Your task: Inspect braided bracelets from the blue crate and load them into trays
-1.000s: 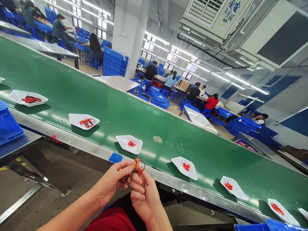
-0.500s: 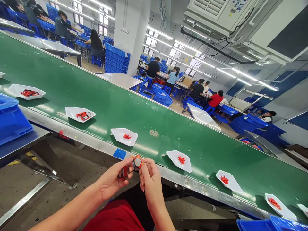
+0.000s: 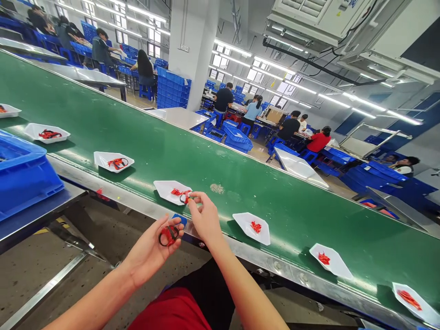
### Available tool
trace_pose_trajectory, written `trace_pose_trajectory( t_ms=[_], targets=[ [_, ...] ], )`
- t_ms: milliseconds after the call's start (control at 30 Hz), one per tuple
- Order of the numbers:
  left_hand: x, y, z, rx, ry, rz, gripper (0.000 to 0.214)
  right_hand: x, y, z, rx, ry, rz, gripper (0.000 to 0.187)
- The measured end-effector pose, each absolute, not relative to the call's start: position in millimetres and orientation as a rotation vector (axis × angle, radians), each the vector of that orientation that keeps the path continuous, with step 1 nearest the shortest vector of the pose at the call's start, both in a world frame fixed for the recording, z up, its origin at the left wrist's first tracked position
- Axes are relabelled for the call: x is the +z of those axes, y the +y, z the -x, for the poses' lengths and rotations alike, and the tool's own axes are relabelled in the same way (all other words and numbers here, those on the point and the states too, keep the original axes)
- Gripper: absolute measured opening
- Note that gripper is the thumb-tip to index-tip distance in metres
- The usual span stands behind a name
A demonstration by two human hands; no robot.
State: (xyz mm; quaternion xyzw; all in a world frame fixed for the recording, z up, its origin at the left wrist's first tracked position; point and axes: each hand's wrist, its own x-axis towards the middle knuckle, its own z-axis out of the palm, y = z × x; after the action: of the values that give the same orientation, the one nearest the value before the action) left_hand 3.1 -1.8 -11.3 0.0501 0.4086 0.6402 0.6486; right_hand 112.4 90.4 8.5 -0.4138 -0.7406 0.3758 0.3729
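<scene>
My left hand [image 3: 149, 252] is palm up in front of the belt's metal edge, its fingers curled round red-and-black ring-shaped parts [image 3: 168, 235]. My right hand [image 3: 206, 222] reaches over the belt and pinches a small red-and-black ring-shaped part [image 3: 185, 197] between thumb and fingertips. That part is at the right end of a white tray [image 3: 163, 189], where small red pieces [image 3: 175, 192] lie. Whether it touches the tray, I cannot tell. To the right, another white tray [image 3: 245, 221] carries red pieces [image 3: 255, 226].
A green conveyor belt [image 3: 137, 133] slants across the view with several more white trays on it. Blue bins [image 3: 27, 178] stand at the left. Blue tape [image 3: 180, 220] marks the metal edge. Beyond the belt, several people sit at benches near stacked blue crates [image 3: 173, 89].
My right hand has moved from beside my left hand, forward over the tray, taking one ring-shaped part along. My left hand has turned more palm up and keeps its parts.
</scene>
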Motion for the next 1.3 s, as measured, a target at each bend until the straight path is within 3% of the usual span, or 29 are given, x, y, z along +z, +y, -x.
trace_pose_trajectory(
  t_ms=[100, 367, 433, 567, 667, 933, 1133, 1233, 1300],
  targets=[
    [-7, -3, -7, 1.507, 0.861, -0.091, 0.026, 18, 84, -118, 0.930, -1.995, 1.028, 0.031],
    [-1, 2, -50, 1.353, 0.684, -0.193, 0.033, -5, 21, -179, 0.811, -2.137, 0.982, 0.017],
    [0, 3, -61, 1.316, 0.650, -0.195, 0.035, -12, 21, -188, 1.022, -1.921, 1.037, 0.016],
    [-1, 3, -75, 1.252, 0.587, -0.210, 0.039, -12, 26, -210, 1.765, -1.096, 0.998, 0.029],
    [-2, 4, -83, 1.204, 0.559, -0.238, 0.043, -8, 26, -225, 1.953, -0.740, 0.880, 0.031],
    [-7, 7, -105, 1.187, 0.602, -0.215, 0.044, -11, 25, -246, 2.025, -0.440, 0.825, 0.030],
    [-7, 6, -119, 1.203, 0.655, -0.190, 0.042, -10, 27, -260, 1.980, -0.515, 0.878, 0.029],
    [-4, 7, -127, 1.194, 0.689, -0.175, 0.043, -5, 42, -263, 1.776, -0.800, 0.942, 0.028],
    [-5, 6, -131, 1.174, 0.717, -0.170, 0.046, -1, 54, -262, 1.471, -1.109, 1.051, 0.028]
  ],
)
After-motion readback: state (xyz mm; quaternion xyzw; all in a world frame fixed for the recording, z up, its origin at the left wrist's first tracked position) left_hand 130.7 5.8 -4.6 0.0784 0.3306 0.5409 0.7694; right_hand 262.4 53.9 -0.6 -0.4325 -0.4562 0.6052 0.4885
